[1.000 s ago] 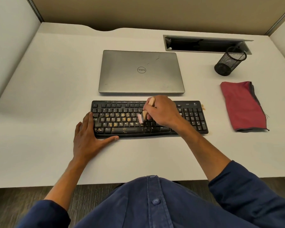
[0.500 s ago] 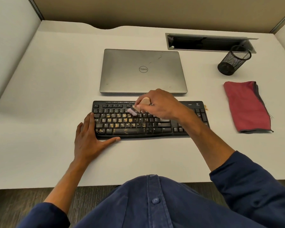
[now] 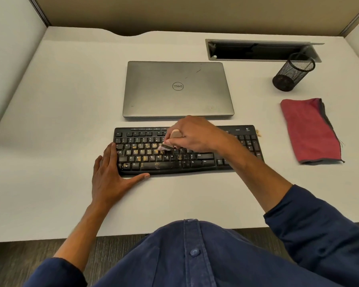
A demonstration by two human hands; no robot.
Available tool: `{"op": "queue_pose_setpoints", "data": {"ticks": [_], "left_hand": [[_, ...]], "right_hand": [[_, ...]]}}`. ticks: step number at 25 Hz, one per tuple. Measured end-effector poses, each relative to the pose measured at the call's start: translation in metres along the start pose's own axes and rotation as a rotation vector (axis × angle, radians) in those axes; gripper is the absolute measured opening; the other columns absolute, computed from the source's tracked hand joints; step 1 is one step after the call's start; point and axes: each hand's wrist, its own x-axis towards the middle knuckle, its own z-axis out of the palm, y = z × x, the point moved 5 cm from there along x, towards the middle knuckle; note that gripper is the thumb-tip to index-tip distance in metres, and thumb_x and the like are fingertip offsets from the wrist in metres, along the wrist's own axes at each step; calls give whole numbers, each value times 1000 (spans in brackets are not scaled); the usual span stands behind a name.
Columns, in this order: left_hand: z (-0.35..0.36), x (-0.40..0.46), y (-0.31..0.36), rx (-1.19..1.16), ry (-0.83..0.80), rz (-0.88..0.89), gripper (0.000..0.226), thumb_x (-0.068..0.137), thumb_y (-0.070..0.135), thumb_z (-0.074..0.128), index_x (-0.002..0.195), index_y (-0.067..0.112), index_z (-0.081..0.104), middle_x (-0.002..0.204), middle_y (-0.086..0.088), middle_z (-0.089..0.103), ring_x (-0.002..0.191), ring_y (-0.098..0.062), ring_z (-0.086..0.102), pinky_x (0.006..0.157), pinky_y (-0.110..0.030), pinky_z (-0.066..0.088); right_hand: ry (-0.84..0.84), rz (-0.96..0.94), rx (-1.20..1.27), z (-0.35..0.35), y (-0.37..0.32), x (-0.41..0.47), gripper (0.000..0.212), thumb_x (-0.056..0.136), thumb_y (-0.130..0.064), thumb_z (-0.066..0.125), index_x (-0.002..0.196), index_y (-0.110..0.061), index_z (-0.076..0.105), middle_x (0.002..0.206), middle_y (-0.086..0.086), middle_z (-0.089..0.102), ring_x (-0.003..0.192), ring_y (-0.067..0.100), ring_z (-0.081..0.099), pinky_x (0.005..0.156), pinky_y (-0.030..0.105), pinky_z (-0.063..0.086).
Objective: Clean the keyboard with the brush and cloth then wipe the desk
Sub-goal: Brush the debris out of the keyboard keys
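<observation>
Left hand [image 3: 110,179]: laid flat, fingers straight, against the near-left corner of the black crumb-flecked plastic keyboard [image 3: 203,160] so it is kept from sliding
Right hand [image 3: 192,134]: curled around the small wooden-handled brush [image 3: 167,142], bristles set on the middle keys
Folded red cloth [image 3: 310,130]: left aside at the right, untouched, presumably for wiping

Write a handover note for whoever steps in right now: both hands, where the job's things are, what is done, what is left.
Left hand: flat, fingers straight, bracing the keyboard's left end.
Right hand: grips the brush, bristles on the middle letter keys.
Cloth: folded, untouched, on the desk right of the keyboard.
Done: brushing under way; the right-hand keys look cleaner.
Left: yellowish crumbs remain on the left and centre keys and the space bar, plus a few off the keyboard's far right corner. Finish brushing, wipe the keyboard with the cloth, then wipe the desk.
</observation>
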Motion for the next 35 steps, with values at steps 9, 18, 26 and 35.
{"op": "queue_pose_setpoints", "data": {"ticks": [9, 18, 26, 35], "left_hand": [[0, 1, -1, -9, 2, 23, 127, 59, 91, 56, 156, 18, 18, 160, -3, 30, 140, -28, 33, 117, -50, 30], [1, 1, -1, -4, -4, 21, 128, 59, 91, 54, 156, 17, 18, 161, -4, 29, 141, -29, 32, 118, -49, 28], [0, 0, 0, -6, -2, 16, 128, 59, 92, 53, 156, 16, 18, 161, -5, 29, 142, -30, 31, 119, -50, 27], [1, -1, 0, -2, -6, 11, 128, 59, 91, 53, 156, 16, 18, 161, -5, 28, 142, -29, 30, 119, -51, 27]], "right_hand": [[45, 159, 108, -27, 42, -24, 15, 94, -27, 62, 101, -24, 75, 78, -11, 71, 77, 8, 64, 68, 31, 48], [52, 162, 195, -14, 44, -31, 15, 94, -30, 63, 102, -29, 75, 84, -9, 74, 82, 8, 66, 68, 27, 48], [228, 338, 125, -27, 64, -45, 16, 91, -23, 61, 87, -16, 74, 66, -6, 72, 55, 1, 58, 53, 23, 36], [329, 400, 238, -17, 61, -55, 21, 93, -26, 59, 83, -17, 76, 63, -10, 71, 61, 3, 65, 57, 23, 44]]}}
